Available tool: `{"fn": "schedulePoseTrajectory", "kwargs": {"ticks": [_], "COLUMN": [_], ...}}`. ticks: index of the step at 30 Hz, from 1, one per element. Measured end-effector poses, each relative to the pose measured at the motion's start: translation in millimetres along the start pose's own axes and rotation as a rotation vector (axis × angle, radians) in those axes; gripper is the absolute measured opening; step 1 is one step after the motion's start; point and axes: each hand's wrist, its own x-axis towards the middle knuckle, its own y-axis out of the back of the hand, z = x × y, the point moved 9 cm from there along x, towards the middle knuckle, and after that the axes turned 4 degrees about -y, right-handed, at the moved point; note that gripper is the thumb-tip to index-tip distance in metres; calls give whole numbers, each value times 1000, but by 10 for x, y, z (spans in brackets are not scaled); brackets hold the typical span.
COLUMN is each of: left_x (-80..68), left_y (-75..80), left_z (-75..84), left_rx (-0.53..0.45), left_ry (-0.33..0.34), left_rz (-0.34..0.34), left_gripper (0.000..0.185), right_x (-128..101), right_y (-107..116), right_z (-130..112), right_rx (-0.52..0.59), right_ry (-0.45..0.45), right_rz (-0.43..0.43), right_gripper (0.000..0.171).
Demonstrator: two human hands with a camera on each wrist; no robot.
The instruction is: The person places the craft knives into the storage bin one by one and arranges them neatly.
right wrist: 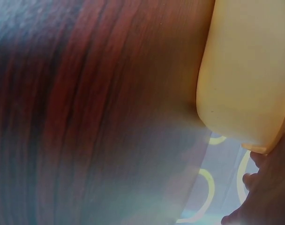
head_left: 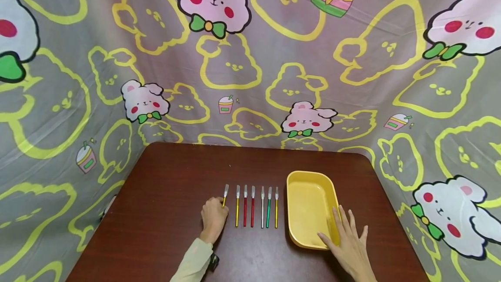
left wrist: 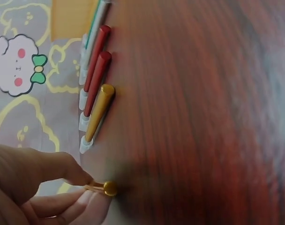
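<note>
Right hand (head_left: 348, 240) lies flat, fingers straight, on the near right corner of the one yellow tray (head_left: 309, 186). Left hand (head_left: 213, 216) is curled, pinching the leftmost yellow pen (head_left: 225, 195) on the tabletop (head_left: 172, 177). Seven pens total: three yellow, two red, one white, one green.

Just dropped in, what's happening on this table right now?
A person is working at a dark wooden table. The left hand pinches the leftmost yellow pen, which is first in a row of capped pens lying side by side. The right hand rests with straight fingers on the near rim of an empty yellow tray just right of the row.
</note>
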Motion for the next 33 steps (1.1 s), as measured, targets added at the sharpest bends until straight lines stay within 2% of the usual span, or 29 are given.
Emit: {"fn": "schedulePoseTrajectory", "kwargs": {"ticks": [5, 10, 14, 18, 22, 28, 33], "left_x": [3, 28, 36, 17, 7, -5, -11], "left_y": [20, 30, 7, -49, -114, -229, -302], "left_z": [-56, -61, -45, 2, 107, 363, 608], "left_rx": [-115, -184, -245, -354, -476, -633, -694], "left_ry": [48, 95, 150, 210, 234, 229, 206], "left_rz": [2, -19, -62, -113, -135, -189, -244], "left_gripper": [23, 21, 21, 24, 25, 25, 26], "right_x": [6, 4, 3, 6, 8, 4, 4], "right_y": [-7, -9, -6, -5, -4, 9, 23], "right_z": [-4, -13, -28, -34, -27, -6, -1], "right_rx": [-4, 4, 10, 0, -10, -25, -23], "right_ry": [7, 10, 20, 25, 17, 12, 43], "right_rz": [9, 11, 27, 43, 38, 34, 57], "right_gripper": [94, 97, 101, 108, 113, 121, 124]}}
